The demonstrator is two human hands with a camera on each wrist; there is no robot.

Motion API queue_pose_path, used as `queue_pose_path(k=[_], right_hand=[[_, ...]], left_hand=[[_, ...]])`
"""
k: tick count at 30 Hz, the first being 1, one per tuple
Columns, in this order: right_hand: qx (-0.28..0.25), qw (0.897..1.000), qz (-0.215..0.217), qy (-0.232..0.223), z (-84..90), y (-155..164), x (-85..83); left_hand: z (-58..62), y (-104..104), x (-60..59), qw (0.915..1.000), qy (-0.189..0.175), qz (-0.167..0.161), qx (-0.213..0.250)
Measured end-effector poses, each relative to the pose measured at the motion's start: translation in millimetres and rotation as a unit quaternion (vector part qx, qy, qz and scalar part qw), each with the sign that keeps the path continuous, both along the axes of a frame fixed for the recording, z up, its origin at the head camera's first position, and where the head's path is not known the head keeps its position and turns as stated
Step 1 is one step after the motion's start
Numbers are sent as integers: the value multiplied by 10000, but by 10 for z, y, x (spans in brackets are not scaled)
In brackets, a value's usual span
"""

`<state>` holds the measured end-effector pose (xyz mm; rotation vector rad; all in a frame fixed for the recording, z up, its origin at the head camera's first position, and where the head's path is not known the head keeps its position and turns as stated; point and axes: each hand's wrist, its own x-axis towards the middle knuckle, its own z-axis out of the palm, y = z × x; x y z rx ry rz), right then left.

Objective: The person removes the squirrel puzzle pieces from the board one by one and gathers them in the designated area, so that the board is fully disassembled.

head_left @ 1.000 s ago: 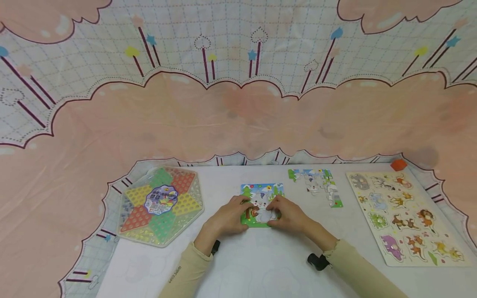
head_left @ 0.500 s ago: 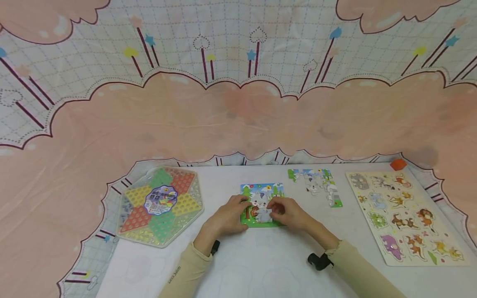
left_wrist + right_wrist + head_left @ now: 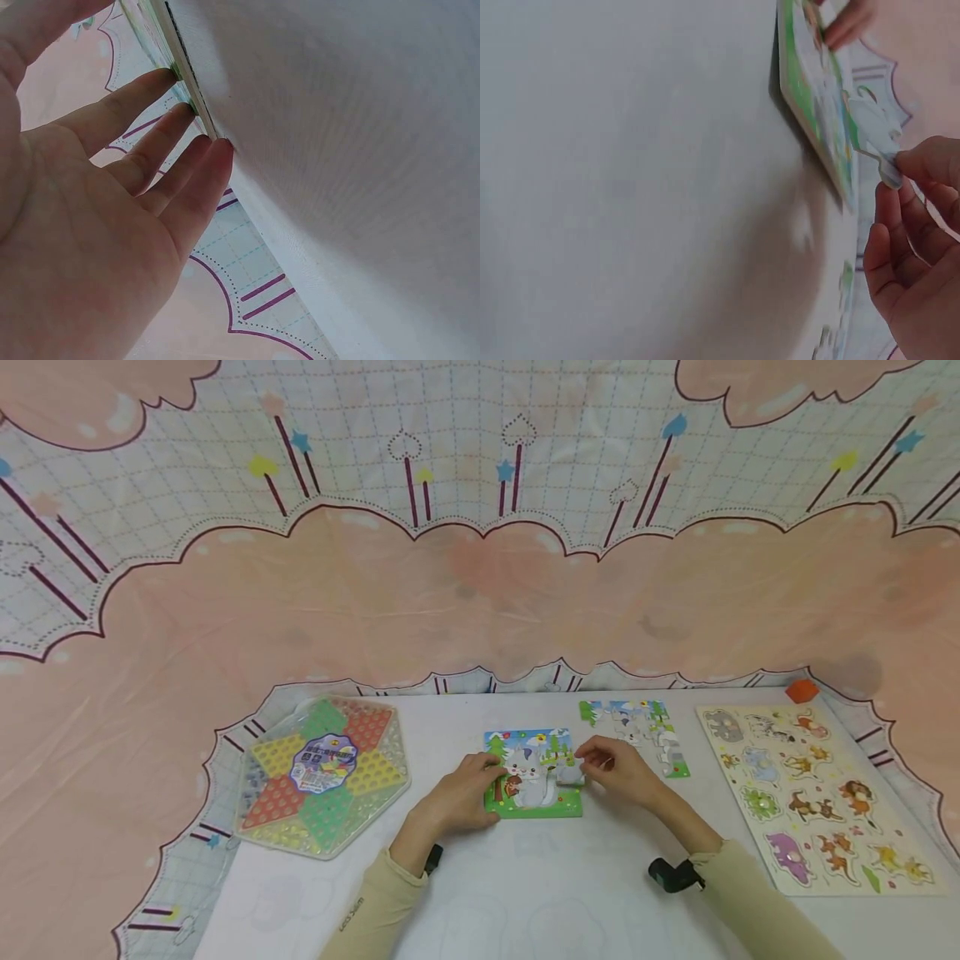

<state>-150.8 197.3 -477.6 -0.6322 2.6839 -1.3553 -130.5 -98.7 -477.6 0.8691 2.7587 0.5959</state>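
A small jigsaw puzzle board (image 3: 517, 808) with a grey-and-white cartoon animal among green trees lies flat on the table. My left hand (image 3: 467, 793) rests at its left side; in the left wrist view its fairly straight fingers (image 3: 142, 161) touch the board's edge. Between thumb and fingertips, my right hand (image 3: 621, 770) pinches a grey jigsaw piece (image 3: 570, 774). That piece overlaps the board's right edge in the head view. Seen from the right wrist, the piece (image 3: 874, 127) is tilted and raised beside the board (image 3: 799, 97).
Loose, partly joined jigsaw pieces (image 3: 672, 752) lie behind my right hand. Farther right is a wooden animal peg puzzle (image 3: 757, 852), with an orange block (image 3: 802, 692) at its back corner. A hexagonal board-game box (image 3: 322, 827) sits on the left. A patterned cloth (image 3: 480, 602) hangs behind the white table (image 3: 510, 893).
My right hand has moved right and slightly back from the middle of the picture, carrying the grey jigsaw piece to the board's right edge. The left hand has stayed in place.
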Motion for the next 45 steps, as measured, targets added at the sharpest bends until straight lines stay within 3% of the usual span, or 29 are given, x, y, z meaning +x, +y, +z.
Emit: queue_pose_path(k=[11, 25, 31, 45], right_hand=[[-71, 9975, -675, -200, -39, 533, -103], [120, 9948, -985, -225, -116, 864, -163], [477, 9937, -939, -393, -94, 897, -160], [1203, 9896, -744, -277, -119, 906, -188]], left_hand=[[6, -15, -11, 10000, -39, -7, -48], [-14, -19, -20, 9999, 11, -58, -114], [-21, -11, -31, 9999, -34, -84, -100], [5, 2, -7, 9998, 23, -52, -166]])
